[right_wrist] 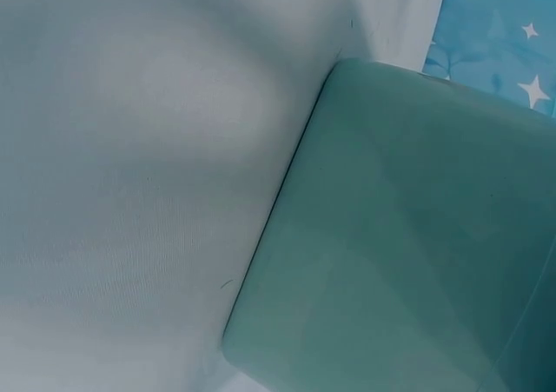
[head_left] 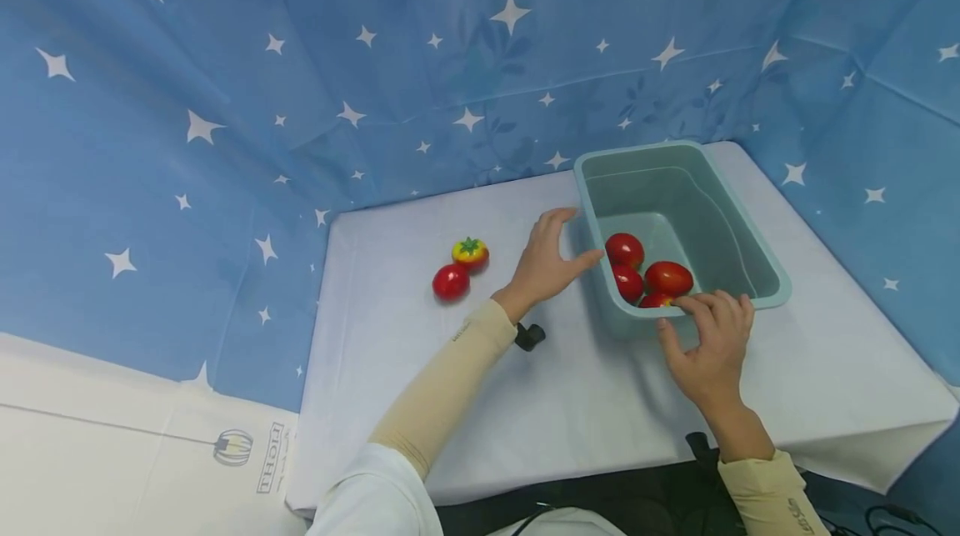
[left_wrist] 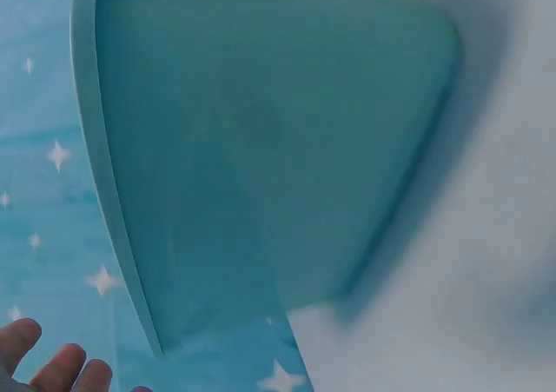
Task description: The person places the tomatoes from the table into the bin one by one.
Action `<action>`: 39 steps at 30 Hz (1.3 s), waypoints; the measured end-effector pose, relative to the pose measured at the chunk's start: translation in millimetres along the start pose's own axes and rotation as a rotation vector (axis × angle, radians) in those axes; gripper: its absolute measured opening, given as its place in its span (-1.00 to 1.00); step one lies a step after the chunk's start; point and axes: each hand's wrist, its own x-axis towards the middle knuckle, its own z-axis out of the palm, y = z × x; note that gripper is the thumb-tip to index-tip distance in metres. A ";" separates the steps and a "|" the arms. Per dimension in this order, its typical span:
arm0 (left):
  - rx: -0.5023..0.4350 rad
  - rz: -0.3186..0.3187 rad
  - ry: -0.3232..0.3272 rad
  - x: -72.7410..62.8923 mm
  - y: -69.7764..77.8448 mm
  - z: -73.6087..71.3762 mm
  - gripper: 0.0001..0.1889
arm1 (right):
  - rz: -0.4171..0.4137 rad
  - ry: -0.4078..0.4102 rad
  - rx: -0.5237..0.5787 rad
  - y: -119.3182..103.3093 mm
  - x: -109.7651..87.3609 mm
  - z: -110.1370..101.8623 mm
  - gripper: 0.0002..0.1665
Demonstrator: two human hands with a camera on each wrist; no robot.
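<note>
A blue-green plastic bin stands at the table's right side, with several red tomatoes gathered in its near left corner. My left hand is at the bin's left wall, its thumb tip at the rim and its fingers spread apart from the thumb. In the left wrist view, fingertips show beyond the rim. My right hand has its fingertips over the near rim and its thumb outside the wall. How firmly it touches is unclear; no right fingers show in the right wrist view.
Left of the bin, a shiny red tomato lies beside a yellow-and-red one with a green top. A white cloth covers the table. Blue star-patterned curtains hang behind it and to both sides.
</note>
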 end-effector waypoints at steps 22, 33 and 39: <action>0.166 -0.148 0.393 -69.0 -120.7 -39.1 -0.51 | 0.020 0.000 0.007 1.9 -0.8 -0.4 -0.47; 0.161 -0.305 0.445 -96.9 -155.0 -48.8 -0.46 | 0.025 -0.018 -0.006 0.5 0.3 -1.5 -0.46; 0.179 -0.353 0.398 -96.6 -164.3 -54.4 -0.36 | 0.026 -0.015 -0.006 -0.2 -0.5 -1.5 -0.45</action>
